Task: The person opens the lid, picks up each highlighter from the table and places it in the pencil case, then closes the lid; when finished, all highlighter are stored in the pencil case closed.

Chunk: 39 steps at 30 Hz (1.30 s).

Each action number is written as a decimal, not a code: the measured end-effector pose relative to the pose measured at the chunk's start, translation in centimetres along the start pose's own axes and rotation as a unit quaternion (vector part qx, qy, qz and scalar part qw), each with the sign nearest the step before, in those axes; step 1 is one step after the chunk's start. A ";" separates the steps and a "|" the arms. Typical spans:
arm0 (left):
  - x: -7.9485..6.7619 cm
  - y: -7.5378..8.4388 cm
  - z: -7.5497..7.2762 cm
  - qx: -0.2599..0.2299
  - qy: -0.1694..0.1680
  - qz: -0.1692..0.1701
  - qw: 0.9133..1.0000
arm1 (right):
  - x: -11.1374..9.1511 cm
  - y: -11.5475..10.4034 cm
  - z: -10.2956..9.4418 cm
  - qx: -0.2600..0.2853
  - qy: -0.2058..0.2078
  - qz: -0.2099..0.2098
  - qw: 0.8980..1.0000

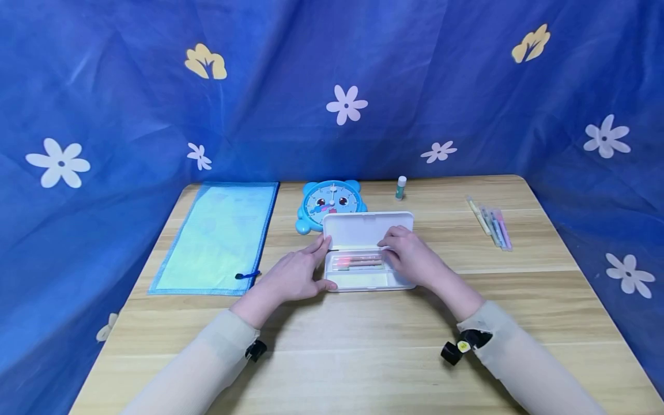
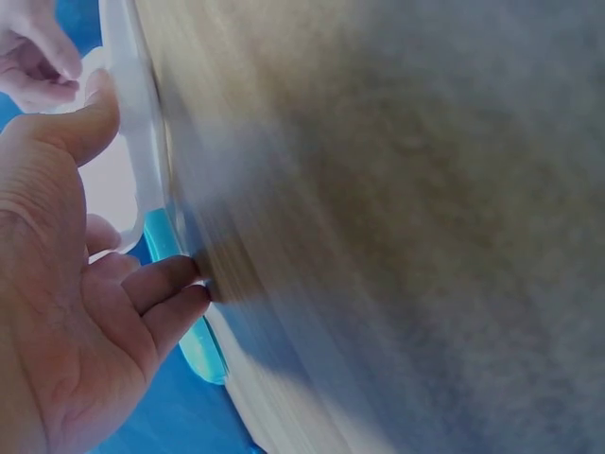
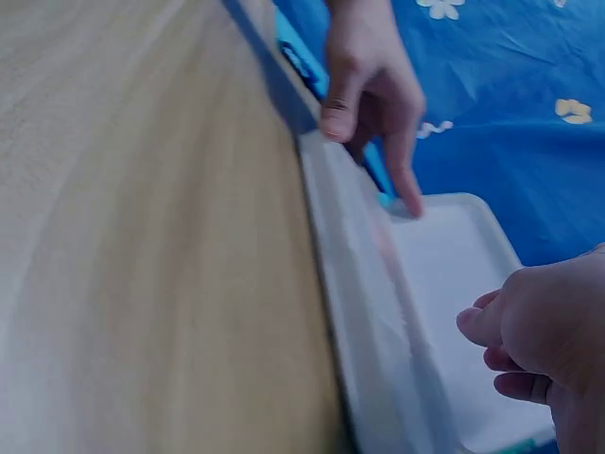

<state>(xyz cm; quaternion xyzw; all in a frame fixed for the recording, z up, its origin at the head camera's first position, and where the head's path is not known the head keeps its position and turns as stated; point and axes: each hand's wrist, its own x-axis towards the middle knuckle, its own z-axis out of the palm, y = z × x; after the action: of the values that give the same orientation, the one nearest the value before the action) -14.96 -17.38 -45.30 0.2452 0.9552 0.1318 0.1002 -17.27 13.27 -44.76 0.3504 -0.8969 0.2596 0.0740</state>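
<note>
Blue folder (image 1: pixel 215 236) L, clock (image 1: pixel 321 202) & glue stick (image 1: pixel 400 189) at back, markers (image 1: pixel 498 230) R, flowered curtain (image 1: pixel 280 115) behind tbl (image 1: pixel 353 363).

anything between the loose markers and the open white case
Yes, the right hand: it is at the right end of the white case, on the line from the markers. Otherwise only tabletop shows between; the glue stick stands farther back.

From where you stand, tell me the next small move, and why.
I'd probably send the right grip to the pastel markers: they lie loose off to the right, while the white pencil case lies open with slim pens inside, and the left grip braces its left end.
</note>
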 end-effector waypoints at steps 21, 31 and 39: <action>0.0 0.1 -0.1 -0.002 0.000 0.005 1.000 | -5.7 7.8 -7.6 0.011 0.135 0.142 0.981; 0.1 0.2 -0.1 -0.007 -0.004 0.009 1.000 | -8.6 12.2 -9.4 0.031 0.161 0.245 0.956; 0.1 0.3 -0.2 -0.006 -0.005 0.007 1.000 | -9.2 14.9 -8.3 0.008 0.133 0.299 0.945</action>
<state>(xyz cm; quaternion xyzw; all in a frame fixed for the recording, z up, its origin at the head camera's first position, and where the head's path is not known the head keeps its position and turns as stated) -14.93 -17.14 -44.98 0.2518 0.9521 0.1372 0.1057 -20.76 32.26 -46.69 0.0292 -0.9402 0.3216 0.1086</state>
